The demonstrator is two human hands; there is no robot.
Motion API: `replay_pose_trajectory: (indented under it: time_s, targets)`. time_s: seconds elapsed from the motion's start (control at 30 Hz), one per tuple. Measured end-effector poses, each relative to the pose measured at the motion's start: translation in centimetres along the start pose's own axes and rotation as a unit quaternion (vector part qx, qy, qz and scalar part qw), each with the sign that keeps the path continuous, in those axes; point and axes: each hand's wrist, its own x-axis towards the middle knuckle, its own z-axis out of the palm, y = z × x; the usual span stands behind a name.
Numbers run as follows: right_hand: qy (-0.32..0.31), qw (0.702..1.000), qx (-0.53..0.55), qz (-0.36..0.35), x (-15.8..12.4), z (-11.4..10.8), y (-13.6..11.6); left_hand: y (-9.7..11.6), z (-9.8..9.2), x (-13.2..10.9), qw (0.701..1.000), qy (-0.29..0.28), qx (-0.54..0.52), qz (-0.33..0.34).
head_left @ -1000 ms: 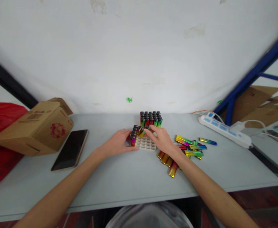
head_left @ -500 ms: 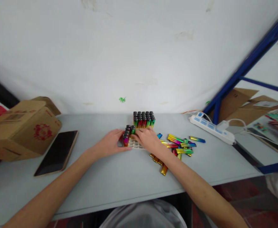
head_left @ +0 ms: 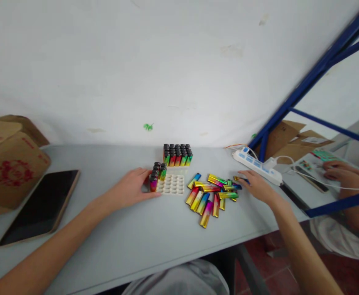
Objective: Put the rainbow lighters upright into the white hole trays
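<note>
Lighters [head_left: 153, 183] stand in the tray [head_left: 173, 185] just beside your left hand [head_left: 134, 186], spread around its left end, seemingly to steady it. Loose ones [head_left: 215, 203] lie between your hands, perhaps for easy reach. Your right hand [head_left: 257, 184] touches one lighter [head_left: 238, 179]; whether it pinches, I cannot tell.

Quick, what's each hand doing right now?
Left hand: open, spread around the white tray's left end.
Right hand: at a shiny gold-and-blue piece; whether it's gripped can't be told.
</note>
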Motion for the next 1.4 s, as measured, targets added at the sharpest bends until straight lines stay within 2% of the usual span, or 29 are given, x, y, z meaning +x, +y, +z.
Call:
replay_pose_trajectory:
  time_s: [0.1, 0.23, 0.33, 0.4, 0.43, 0.57, 0.67, 0.73, 0.8, 0.87, 0.97, 1.03, 1.17, 1.4]
  targets:
    - [0.012, 1.0, -0.005, 0.022, -2.5, 1.4, 1.7, -0.1, 0.1, 0.0, 1.0, 0.005, -0.003, 0.004]
    - [0.073, 0.991, 0.081, 0.073, -2.8, 1.1, 1.2, -0.3, 0.2, -0.1, 0.999, 0.025, -0.016, 0.015]
    - [0.13, 0.969, 0.182, 0.102, -1.1, -0.3, -0.8, -0.3, 0.2, -0.1, 0.999, 0.034, -0.024, 0.026]
    - [0.172, 0.946, 0.252, 0.107, 0.6, -1.3, -3.2, -0.3, 0.2, -0.1, 0.999, 0.034, -0.024, 0.027]
    - [0.171, 0.932, 0.303, 0.098, 1.5, -1.8, -4.7, -0.3, 0.2, -0.1, 0.999, 0.033, -0.022, 0.025]
    - [0.124, 0.887, 0.443, 0.038, 5.5, -3.2, -11.1, -0.2, 0.2, -0.3, 1.0, 0.018, 0.003, 0.01]
    - [0.083, 0.835, 0.544, 0.008, 8.1, -3.1, -15.9, 0.0, 0.1, -0.4, 1.0, 0.012, 0.017, 0.004]
    - [0.003, 0.822, 0.569, -0.037, 9.0, -2.4, -18.7, 0.1, 0.0, -0.5, 1.0, 0.007, 0.021, 0.005]
    - [-0.092, 0.823, 0.55, -0.108, 9.2, -1.2, -21.1, 0.2, -0.1, -0.6, 1.0, 0.004, 0.02, 0.009]
    - [-0.146, 0.816, 0.542, -0.139, 8.7, 0.2, -22.6, 0.3, -0.1, -0.6, 1.0, 0.003, 0.018, 0.012]
    - [-0.163, 0.799, 0.572, -0.093, 7.5, 2.2, -23.7, 0.3, 0.0, -0.6, 1.0, -0.004, 0.026, 0.008]
    - [-0.14, 0.811, 0.565, -0.06, 6.8, 2.9, -23.8, 0.3, 0.0, -0.5, 0.999, -0.009, 0.031, 0.003]
    - [-0.061, 0.863, 0.499, -0.045, 6.2, 2.9, -24.2, 0.2, 0.1, -0.5, 0.999, -0.005, 0.031, 0.006]
    - [0.023, 0.891, 0.454, -0.009, 6.1, 2.7, -25.1, 0.5, -0.2, -0.5, 1.0, 0.002, 0.022, 0.007]
